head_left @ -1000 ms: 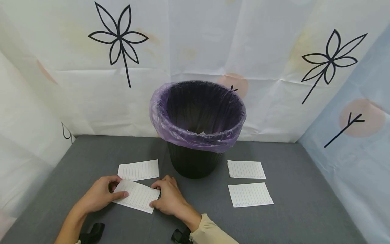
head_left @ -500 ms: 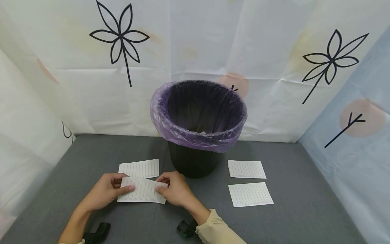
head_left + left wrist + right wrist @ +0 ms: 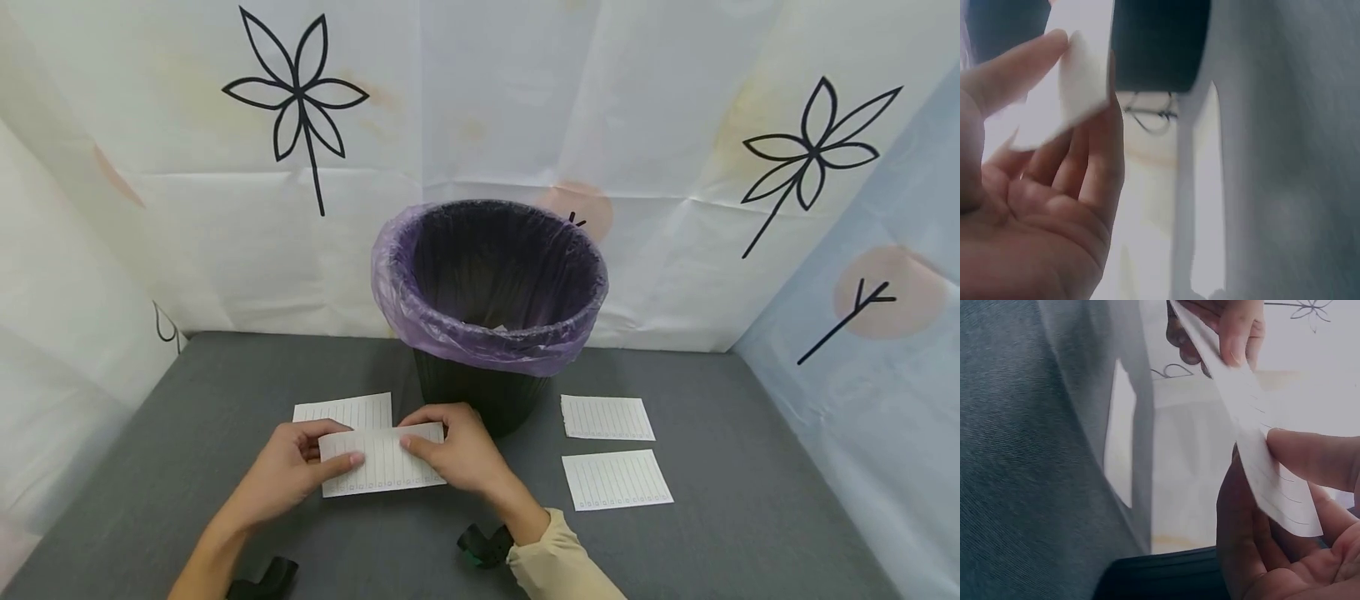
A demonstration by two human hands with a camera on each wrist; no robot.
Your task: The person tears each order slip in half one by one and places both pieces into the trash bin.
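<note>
Both left hand (image 3: 283, 468) and right hand (image 3: 467, 454) pinch one lined card (image 3: 384, 465), fingers (image 3: 1235, 519) behind.

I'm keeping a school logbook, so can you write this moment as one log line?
left hand + right hand: pinch one lined card, above table | bin: purple liner | on table: three other cards
</note>
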